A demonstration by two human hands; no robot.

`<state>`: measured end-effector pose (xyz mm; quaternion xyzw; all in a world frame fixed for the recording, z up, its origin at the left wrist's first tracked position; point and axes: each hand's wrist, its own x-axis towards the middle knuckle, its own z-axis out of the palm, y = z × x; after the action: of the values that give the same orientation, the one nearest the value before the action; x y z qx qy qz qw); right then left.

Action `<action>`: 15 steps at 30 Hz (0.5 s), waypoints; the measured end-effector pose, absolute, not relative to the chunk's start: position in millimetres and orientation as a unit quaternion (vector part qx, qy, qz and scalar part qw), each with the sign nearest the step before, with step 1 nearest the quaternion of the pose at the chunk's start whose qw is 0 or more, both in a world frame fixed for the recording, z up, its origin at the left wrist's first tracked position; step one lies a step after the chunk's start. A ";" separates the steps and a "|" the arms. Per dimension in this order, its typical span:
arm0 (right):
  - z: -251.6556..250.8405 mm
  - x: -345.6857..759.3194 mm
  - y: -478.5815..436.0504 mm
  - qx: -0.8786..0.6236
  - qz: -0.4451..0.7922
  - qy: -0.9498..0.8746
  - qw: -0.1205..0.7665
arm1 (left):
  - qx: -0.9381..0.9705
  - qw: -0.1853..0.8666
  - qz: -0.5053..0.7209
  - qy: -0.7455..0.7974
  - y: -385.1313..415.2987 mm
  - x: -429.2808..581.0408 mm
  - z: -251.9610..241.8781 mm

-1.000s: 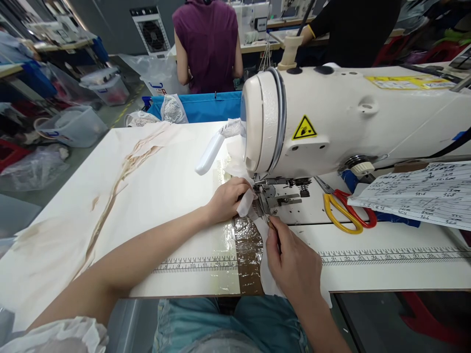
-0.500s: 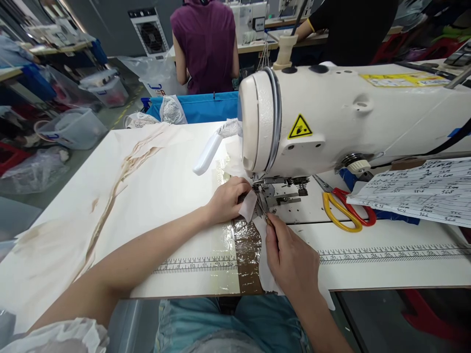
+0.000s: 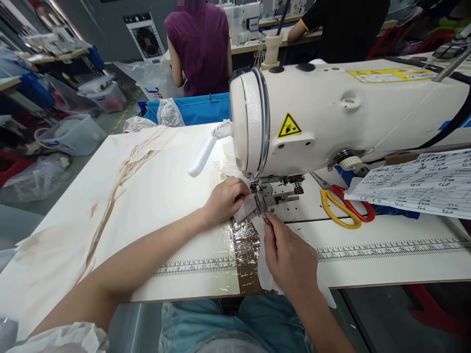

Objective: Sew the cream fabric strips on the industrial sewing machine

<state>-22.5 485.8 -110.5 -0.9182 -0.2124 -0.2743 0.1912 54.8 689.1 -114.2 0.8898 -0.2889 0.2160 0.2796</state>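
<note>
My left hand is closed on a small pale fabric piece, left of the presser foot of a white sewing machine. In my right hand is a slim metal tool that looks like tweezers. Its tips point up at the fabric beside the machine's needle area, but whether they grip it I cannot tell. A longer pale strip hangs down from there, passing under my right hand and over the brown taped patch.
Scissors with red and yellow handles lie right of the needle area, near a handwritten sheet. Loose pale strips lie across the table's left side. A white-wrapped handle sits behind my left hand. Co-workers sit beyond a blue cloth bin.
The view has shifted slightly, moving the machine a little left in the picture. The small fabric piece in my left hand has turned flatter and moved slightly left. Both hands stay at the needle area.
</note>
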 end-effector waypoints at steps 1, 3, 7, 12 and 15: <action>-110.6 -21.9 486.2 -0.918 -0.275 -0.213 0.190 | 0.891 0.263 0.223 -0.297 688.7 54.6 -113.3; -110.4 -20.3 487.8 -0.918 -0.279 -0.212 0.185 | 0.893 0.225 0.229 -0.317 687.4 53.9 -110.3; -107.7 -20.8 490.3 -0.920 -0.290 -0.206 0.166 | 0.892 0.171 0.212 -0.361 686.2 50.8 -102.3; -102.9 -56.0 470.8 -0.919 -0.243 -0.185 0.249 | 0.887 0.170 0.163 -0.398 691.5 42.7 -95.9; -103.6 -94.0 449.8 -0.885 -0.037 -0.191 0.423 | 0.903 0.117 0.150 -0.386 688.5 36.0 -95.4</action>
<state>-94.0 449.8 -103.6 -0.8849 -0.1913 -0.0367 0.4232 36.0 688.5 -95.4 0.9026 -0.3859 0.1503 0.1174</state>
